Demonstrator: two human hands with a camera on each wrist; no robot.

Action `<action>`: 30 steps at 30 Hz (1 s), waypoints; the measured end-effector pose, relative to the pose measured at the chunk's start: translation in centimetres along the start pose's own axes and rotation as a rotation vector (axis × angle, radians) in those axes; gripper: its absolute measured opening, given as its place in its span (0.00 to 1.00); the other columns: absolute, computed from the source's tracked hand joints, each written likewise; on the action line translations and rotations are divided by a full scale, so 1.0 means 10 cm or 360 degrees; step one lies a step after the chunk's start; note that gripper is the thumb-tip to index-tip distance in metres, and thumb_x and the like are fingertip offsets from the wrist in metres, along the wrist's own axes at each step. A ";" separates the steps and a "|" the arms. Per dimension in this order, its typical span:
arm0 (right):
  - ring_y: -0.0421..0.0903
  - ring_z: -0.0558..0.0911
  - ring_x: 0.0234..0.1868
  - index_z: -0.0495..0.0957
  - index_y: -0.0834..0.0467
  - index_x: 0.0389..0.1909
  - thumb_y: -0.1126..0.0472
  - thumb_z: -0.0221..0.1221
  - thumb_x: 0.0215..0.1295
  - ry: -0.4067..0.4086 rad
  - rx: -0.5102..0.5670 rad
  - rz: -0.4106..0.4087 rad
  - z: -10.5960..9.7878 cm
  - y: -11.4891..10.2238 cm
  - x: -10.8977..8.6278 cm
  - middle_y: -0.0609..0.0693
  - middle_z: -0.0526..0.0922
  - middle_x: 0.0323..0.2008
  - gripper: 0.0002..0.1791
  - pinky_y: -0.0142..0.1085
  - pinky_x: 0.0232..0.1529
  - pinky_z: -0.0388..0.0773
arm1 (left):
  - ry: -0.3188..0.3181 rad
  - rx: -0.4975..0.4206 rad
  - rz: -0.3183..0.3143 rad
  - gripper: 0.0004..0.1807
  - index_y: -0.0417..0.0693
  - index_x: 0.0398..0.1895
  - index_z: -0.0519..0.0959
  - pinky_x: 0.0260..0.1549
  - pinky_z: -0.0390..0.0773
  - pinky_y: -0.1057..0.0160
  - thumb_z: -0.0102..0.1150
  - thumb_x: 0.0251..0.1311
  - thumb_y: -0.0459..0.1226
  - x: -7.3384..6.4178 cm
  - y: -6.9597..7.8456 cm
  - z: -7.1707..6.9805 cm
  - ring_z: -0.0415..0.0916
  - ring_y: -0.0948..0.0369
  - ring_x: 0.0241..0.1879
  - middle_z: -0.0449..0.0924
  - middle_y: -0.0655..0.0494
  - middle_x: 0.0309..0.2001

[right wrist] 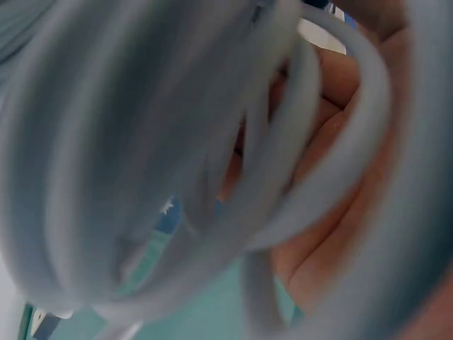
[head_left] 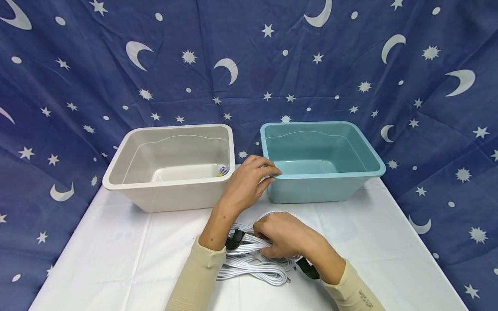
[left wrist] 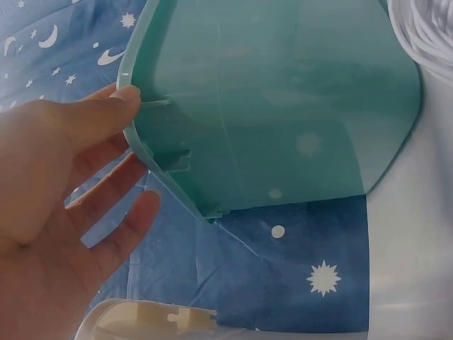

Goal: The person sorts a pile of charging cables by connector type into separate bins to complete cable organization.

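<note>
My left hand (head_left: 246, 183) pinches the near left corner of a teal plastic bin (head_left: 315, 191) by its rim. In the left wrist view the thumb (left wrist: 106, 117) lies on one side of that rim, with fingers on the other. Below it, my right hand (head_left: 288, 236) grips part of a pile of coiled white cables (head_left: 253, 270) on the table. Loops of white cable (right wrist: 78, 163) fill the right wrist view, blurred, in front of the palm and curled fingers. Some of the fingertips are hidden among the loops.
An off-white bin (head_left: 171, 198) stands left of the teal one, a small coiled cord (head_left: 223, 170) with a yellow part in its right corner. A white cloth (head_left: 101, 255) covers the table. Behind hangs a dark blue curtain (head_left: 249, 39) with moons and stars.
</note>
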State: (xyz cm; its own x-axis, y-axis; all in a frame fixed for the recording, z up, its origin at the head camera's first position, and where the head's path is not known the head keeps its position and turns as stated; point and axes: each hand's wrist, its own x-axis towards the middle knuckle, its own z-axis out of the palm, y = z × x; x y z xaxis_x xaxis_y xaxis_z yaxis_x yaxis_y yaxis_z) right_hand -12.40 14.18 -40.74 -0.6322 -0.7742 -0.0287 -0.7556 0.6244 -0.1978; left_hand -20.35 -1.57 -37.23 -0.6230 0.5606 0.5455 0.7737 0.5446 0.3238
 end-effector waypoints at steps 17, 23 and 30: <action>0.36 0.70 0.24 0.75 0.47 0.27 0.52 0.73 0.49 0.0198 -0.0252 0.0064 0.01 0.10 -0.02 0.36 0.72 0.23 0.14 0.34 0.25 0.70 | -0.0002 0.0027 0.0011 0.12 0.59 0.50 0.85 0.58 0.71 0.65 0.64 0.66 0.37 0.01 0.00 0.00 0.70 0.64 0.57 0.79 0.65 0.53; 0.37 0.71 0.24 0.77 0.48 0.29 0.53 0.74 0.47 0.0259 -0.0287 0.0095 -0.05 0.13 -0.07 0.37 0.74 0.26 0.14 0.33 0.24 0.70 | 0.0002 0.0028 0.0014 0.12 0.59 0.50 0.85 0.58 0.71 0.64 0.64 0.66 0.37 0.00 0.00 0.00 0.70 0.63 0.57 0.79 0.64 0.53; 0.36 0.70 0.23 0.76 0.47 0.28 0.53 0.74 0.48 0.0305 -0.0290 0.0136 -0.12 0.18 -0.12 0.36 0.73 0.26 0.14 0.32 0.22 0.68 | 0.0001 0.0030 0.0010 0.12 0.59 0.51 0.85 0.57 0.72 0.65 0.64 0.66 0.37 0.00 0.00 0.00 0.70 0.63 0.57 0.79 0.65 0.53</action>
State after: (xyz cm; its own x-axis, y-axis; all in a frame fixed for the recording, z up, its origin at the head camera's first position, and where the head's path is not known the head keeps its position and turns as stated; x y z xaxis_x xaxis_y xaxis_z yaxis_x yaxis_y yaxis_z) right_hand -13.23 16.39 -39.90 -0.7026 -0.6953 0.1517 -0.7057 0.7082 -0.0227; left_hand -20.32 -1.59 -37.22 -0.6182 0.5635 0.5479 0.7751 0.5527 0.3061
